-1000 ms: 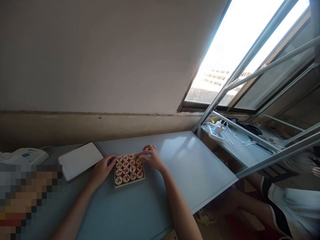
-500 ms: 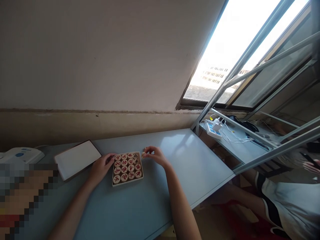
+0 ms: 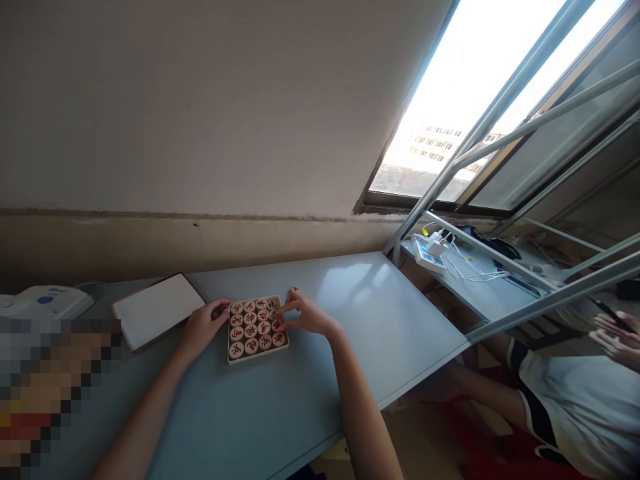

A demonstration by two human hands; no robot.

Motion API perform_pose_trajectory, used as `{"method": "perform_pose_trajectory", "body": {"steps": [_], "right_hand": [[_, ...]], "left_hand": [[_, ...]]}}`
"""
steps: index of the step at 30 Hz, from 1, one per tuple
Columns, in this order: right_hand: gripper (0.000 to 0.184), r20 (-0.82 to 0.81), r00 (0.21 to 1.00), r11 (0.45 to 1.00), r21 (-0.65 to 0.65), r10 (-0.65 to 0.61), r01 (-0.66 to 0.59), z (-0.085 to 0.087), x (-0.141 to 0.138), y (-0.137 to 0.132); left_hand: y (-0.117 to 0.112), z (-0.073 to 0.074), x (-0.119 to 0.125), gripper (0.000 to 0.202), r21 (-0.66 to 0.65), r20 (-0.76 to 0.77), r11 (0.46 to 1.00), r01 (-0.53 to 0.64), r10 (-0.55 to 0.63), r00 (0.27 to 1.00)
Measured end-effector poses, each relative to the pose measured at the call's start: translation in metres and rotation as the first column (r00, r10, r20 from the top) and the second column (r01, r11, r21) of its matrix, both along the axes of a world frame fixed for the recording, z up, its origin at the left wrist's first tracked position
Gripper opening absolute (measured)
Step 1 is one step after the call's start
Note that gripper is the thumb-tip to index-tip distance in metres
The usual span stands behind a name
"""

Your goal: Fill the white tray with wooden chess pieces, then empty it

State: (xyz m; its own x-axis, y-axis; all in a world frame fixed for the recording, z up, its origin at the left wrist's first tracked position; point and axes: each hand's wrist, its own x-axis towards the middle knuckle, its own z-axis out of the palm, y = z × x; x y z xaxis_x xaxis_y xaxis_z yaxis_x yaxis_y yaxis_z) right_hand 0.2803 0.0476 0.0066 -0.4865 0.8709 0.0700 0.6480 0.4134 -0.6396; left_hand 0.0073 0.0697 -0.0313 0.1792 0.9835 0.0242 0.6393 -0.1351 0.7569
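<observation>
Where the blue-grey desk (image 3: 240,413) nears its far edge, a white rectangular panel (image 3: 157,310) with a dark border lies to the left of a shallow, pale box (image 3: 259,355). The box also sits close to that far edge, well apart from the desk's far right corner. Its walls look thin, so they would probably flex if squeezed; the outside of a corner is the sensible place to steady it — slight in itself, likely weightier with its load.

At the box's far left corner rests the left hand (image 3: 203,327), fingers curled; whether they grip the wall, I cannot tell. The right hand (image 3: 310,315) reaches over the box's right wall, thumb and forefinger parted at the contents; whether something is pinched between them is unclear.

Rows of round Chinese chess pieces (image 3: 263,328), marked in red, fill the box. They look wooden: light, stiff, hardly fragile, perhaps smooth enough to slip. Packed closely, they are best taken by the curved sides — thumb opposite finger. One lone piece (image 3: 295,289) shows just beyond the right hand, nearer the desk's far edge.
</observation>
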Motion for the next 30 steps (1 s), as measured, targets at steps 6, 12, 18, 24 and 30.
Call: {"method": "perform_pose_trajectory", "body": {"steps": [6, 12, 18, 24, 30], "right_hand": [[0.024, -0.017, 0.999, 0.999, 0.005, 0.034, -0.034, -0.002, -0.006, -0.001], [0.02, -0.207, 0.972, 0.983, -0.165, -0.112, 0.078, -0.007, 0.006, 0.005], [0.031, -0.009, 0.929, 0.883, -0.315, -0.369, 0.348, -0.012, 0.024, 0.007], [0.023, 0.165, 0.816, 0.816, -0.087, -0.554, 0.572, -0.006, 0.017, 0.003], [0.013, -0.032, 0.97, 0.969, -0.064, -0.241, 0.239, 0.004, 0.005, -0.001]], "left_hand": [[-0.001, 0.002, 0.001, 0.045, 0.019, -0.002, 1.0, -0.007, 0.007, 1.0], [-0.001, 0.001, 0.001, 0.044, 0.013, -0.007, 1.0, 0.0, 0.001, 1.0], [-0.001, -0.001, 0.001, 0.043, 0.025, -0.005, 1.0, -0.013, 0.013, 1.0], [-0.001, -0.003, 0.0, 0.044, 0.028, -0.001, 1.0, 0.005, -0.005, 1.0], [-0.003, 0.001, 0.001, 0.043, 0.024, -0.001, 1.0, -0.002, 0.002, 1.0]]}}
